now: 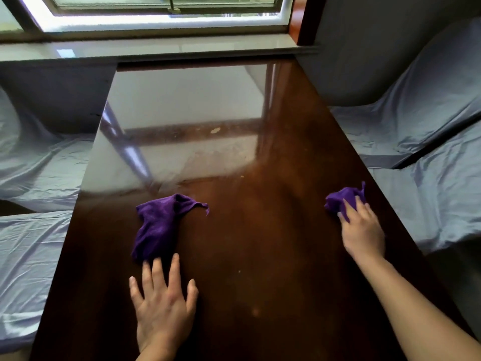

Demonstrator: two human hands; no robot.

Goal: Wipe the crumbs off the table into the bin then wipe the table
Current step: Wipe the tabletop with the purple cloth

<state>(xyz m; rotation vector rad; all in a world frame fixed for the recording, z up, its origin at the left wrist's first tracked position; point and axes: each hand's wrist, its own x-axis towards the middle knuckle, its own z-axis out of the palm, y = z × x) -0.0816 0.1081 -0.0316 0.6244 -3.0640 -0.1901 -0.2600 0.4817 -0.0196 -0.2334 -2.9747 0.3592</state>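
Note:
A long glossy dark brown table (234, 243) runs from me toward the window. One purple cloth (161, 225) lies loose on it left of centre. My left hand (164, 303) rests flat just below that cloth, fingers spread, fingertips at its near edge. My right hand (361, 230) presses a second, bunched purple cloth (343, 198) against the table near its right edge. A few pale crumbs (215, 130) lie further up the middle of the table. No bin is in view.
Seats draped in grey-blue sheets flank the table on the left (31, 243) and right (429, 178). A window (166, 11) with a pale sill (156, 52) closes off the far end.

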